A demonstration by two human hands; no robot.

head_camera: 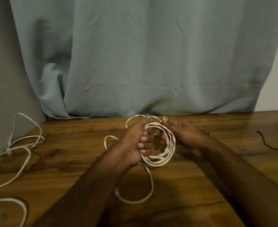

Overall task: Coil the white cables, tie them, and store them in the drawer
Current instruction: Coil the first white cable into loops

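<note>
a single head-worn, wide-angle camera looks forward and slightly down from the person's own eye level. it sits close over a wooden table [200,169], with both forearms reaching in from the bottom edge toward the middle. the table's far edge crosses mid-frame; above it, a pale blue curtain [151,54] fills the upper half. straight lines bow near the borders.
</note>
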